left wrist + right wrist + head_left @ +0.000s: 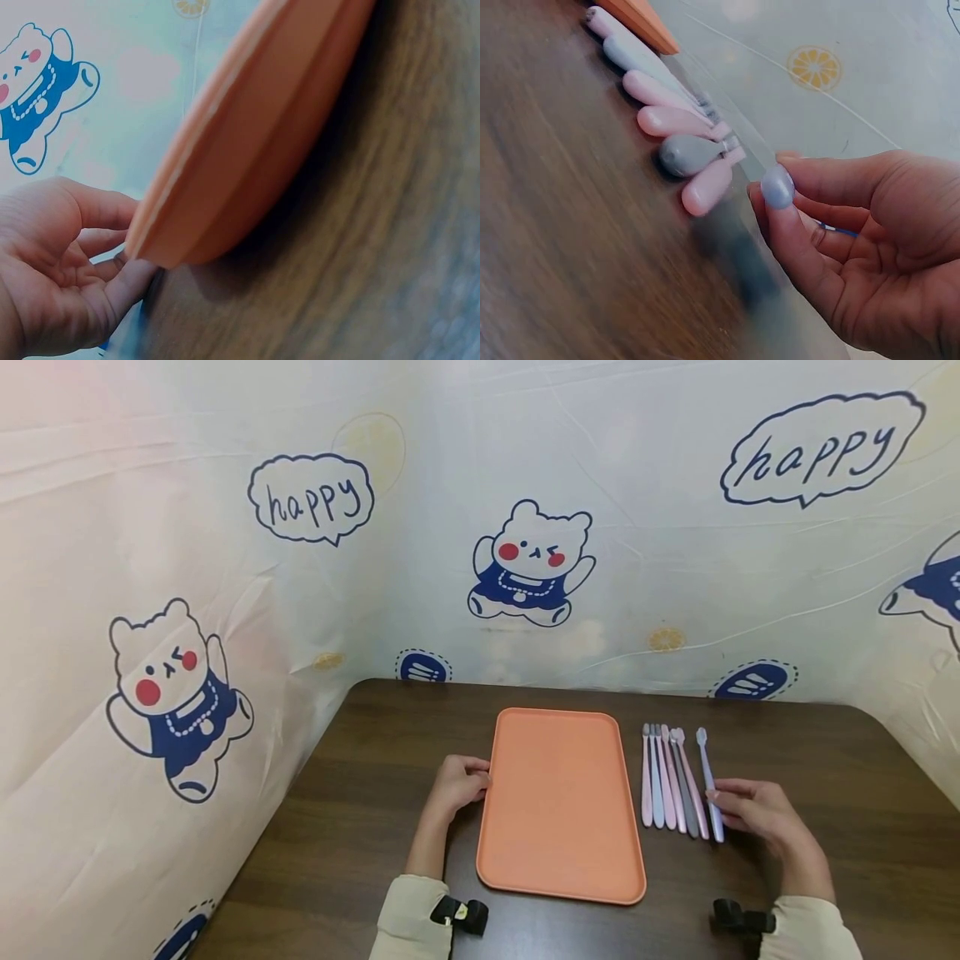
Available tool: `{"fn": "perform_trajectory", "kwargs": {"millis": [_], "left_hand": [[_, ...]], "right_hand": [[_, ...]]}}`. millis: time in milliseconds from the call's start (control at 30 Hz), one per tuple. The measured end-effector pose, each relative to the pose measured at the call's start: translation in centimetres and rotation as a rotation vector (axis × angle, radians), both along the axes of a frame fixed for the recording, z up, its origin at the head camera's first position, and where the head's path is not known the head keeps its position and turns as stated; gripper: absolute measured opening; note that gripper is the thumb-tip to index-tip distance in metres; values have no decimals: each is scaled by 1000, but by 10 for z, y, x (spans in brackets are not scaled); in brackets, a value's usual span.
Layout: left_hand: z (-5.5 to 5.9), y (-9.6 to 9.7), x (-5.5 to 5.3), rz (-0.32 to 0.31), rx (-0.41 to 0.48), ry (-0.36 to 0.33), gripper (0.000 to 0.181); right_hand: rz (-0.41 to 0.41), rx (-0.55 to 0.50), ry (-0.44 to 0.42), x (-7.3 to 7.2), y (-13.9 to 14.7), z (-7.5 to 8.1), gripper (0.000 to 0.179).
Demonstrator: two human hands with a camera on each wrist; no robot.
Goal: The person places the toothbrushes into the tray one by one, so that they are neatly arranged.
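An orange tray [561, 806] lies on the dark wooden table, its long side running away from me. My left hand [459, 785] holds the tray's left rim; in the left wrist view the thumb and fingers of that hand [67, 262] meet at the rim [217, 150]. To the tray's right several toothbrushes [672, 785] in pink, light blue and grey lie side by side, handles toward me. Just right of them, my right hand [765, 818] pinches a lavender-blue toothbrush [707, 764] by its handle. The right wrist view shows its rounded handle end [778, 187] between thumb and fingers.
The wooden table [352, 827] has rounded far corners. A pale printed sheet [420, 527] with bears and speech bubbles hangs behind and at the left. Black wrist devices [742, 917] sit at both sleeve cuffs.
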State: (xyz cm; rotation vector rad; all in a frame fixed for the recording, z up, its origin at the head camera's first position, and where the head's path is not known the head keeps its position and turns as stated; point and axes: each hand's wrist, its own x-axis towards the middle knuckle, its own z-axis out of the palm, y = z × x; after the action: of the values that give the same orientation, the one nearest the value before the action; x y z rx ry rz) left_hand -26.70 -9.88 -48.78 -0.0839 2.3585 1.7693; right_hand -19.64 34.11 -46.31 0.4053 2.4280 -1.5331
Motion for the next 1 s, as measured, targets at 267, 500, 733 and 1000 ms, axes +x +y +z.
{"fn": "perform_trajectory", "kwargs": {"millis": [267,500,733,1000], "left_hand": [[0,1,-1,-8,0,8,27],[0,1,0,0,-2,-2,27],[2,1,1,-5,2,-6,27],[4,1,2,-11,-14,-21,28]], "right_hand": [[28,24,53,0,-14,7,57],[47,65,78,-1,-28,11,54],[45,52,94,-2,-35,10,53],[56,66,107,-5,-42,7,53]]}}
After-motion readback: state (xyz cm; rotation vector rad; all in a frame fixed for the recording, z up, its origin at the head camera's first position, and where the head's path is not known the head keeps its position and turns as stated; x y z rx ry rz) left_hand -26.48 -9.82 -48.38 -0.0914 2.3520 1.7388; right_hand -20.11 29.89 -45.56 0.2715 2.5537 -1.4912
